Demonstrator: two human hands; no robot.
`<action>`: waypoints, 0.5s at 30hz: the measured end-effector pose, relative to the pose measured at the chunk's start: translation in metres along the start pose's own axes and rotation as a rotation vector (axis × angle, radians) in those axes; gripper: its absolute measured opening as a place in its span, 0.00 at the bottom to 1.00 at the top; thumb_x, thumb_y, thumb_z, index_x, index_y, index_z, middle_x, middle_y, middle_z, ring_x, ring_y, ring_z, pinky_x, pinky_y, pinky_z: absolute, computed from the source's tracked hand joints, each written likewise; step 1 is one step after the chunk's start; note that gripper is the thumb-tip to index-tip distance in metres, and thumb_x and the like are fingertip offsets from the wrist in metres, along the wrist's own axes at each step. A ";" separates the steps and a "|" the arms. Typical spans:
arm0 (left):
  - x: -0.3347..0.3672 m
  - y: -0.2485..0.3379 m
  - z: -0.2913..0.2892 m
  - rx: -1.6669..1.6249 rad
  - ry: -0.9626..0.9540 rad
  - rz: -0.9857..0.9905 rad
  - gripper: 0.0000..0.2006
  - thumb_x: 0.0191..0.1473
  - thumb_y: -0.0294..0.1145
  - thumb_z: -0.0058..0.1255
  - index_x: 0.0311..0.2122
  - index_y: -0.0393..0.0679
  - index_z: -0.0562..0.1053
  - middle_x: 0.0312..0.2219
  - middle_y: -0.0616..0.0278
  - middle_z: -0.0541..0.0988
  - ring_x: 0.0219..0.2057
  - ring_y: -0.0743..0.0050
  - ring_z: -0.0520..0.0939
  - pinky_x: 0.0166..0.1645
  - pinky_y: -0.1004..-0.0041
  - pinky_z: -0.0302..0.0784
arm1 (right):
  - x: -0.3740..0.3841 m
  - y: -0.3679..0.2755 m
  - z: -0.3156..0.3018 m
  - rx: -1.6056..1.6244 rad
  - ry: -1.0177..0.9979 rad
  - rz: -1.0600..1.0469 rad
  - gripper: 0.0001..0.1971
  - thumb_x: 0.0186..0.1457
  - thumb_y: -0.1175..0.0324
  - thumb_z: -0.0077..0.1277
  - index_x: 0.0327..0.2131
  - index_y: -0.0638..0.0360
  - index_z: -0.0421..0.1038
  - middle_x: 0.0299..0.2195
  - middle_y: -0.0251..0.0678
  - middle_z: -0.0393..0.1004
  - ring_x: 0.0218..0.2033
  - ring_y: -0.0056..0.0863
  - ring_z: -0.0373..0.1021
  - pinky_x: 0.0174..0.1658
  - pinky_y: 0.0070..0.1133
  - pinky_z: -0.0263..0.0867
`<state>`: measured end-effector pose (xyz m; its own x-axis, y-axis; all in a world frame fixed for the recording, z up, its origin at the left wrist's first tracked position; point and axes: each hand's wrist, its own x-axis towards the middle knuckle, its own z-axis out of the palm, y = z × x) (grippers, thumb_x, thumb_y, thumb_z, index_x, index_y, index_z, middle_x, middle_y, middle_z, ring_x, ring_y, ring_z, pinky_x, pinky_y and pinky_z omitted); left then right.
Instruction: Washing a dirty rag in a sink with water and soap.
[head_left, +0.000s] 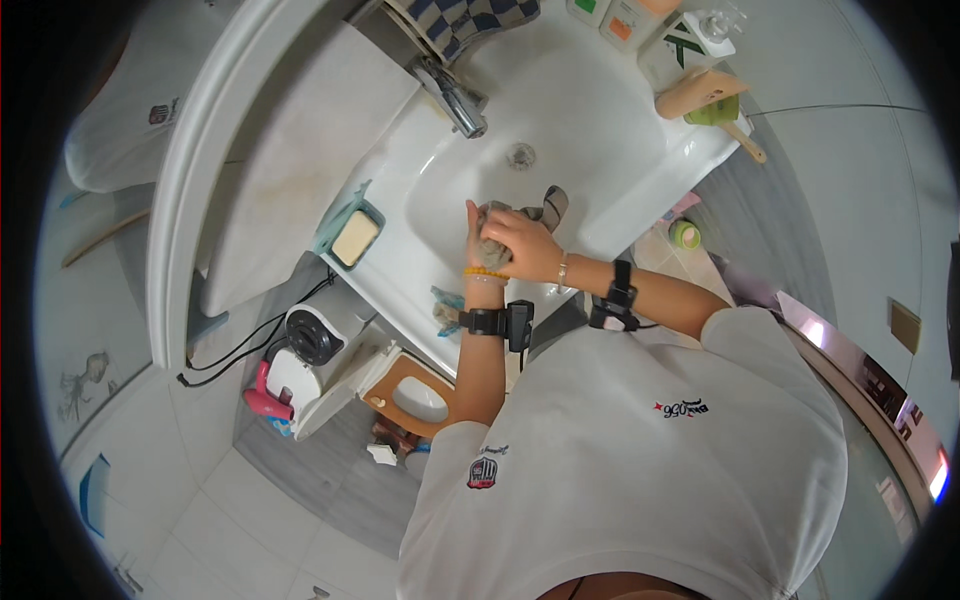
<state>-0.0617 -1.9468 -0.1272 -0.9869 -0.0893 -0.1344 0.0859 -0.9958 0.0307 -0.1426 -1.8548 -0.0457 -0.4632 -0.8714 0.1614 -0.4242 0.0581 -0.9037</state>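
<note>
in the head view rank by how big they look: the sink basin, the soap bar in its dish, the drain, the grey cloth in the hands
1. sink basin
2. grey cloth
3. soap bar, close to the cloth, so this ranking is unsure
4. drain

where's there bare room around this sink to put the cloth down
Bare patches: the basin floor between the faucet and the drain, and the pale counter slab left of the faucet. Crowded: the far right corner with bottles and a brush; the soap dish takes the left rim. Both hands, left hand and right hand, grip the grey cloth.
</note>
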 end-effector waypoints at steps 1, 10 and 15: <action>0.000 -0.001 -0.006 -0.007 0.174 0.006 0.21 0.50 0.49 0.39 0.38 0.40 0.66 0.37 0.57 0.71 0.37 0.67 0.73 0.39 0.71 0.70 | 0.008 0.001 0.001 -0.112 -0.027 0.148 0.14 0.38 0.66 0.48 0.32 0.58 0.66 0.32 0.39 0.67 0.36 0.37 0.65 0.39 0.27 0.62; 0.025 -0.006 0.038 0.213 0.713 0.049 0.25 0.51 0.52 0.34 0.45 0.39 0.63 0.40 0.56 0.70 0.42 0.60 0.70 0.46 0.61 0.64 | 0.017 0.137 -0.030 0.236 0.312 0.588 0.17 0.38 0.65 0.47 0.35 0.62 0.66 0.34 0.44 0.67 0.36 0.40 0.65 0.39 0.26 0.62; 0.020 -0.012 0.021 0.086 0.650 0.114 0.28 0.50 0.54 0.33 0.46 0.38 0.61 0.43 0.54 0.66 0.45 0.61 0.66 0.51 0.62 0.58 | -0.006 0.069 0.005 0.091 0.242 0.044 0.16 0.33 0.68 0.51 0.32 0.60 0.67 0.31 0.39 0.66 0.35 0.35 0.63 0.43 0.30 0.57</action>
<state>-0.0855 -1.9364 -0.1100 -0.6865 -0.2140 -0.6949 0.1469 -0.9768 0.1557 -0.1650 -1.8476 -0.1106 -0.6572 -0.7263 0.2015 -0.3328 0.0398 -0.9421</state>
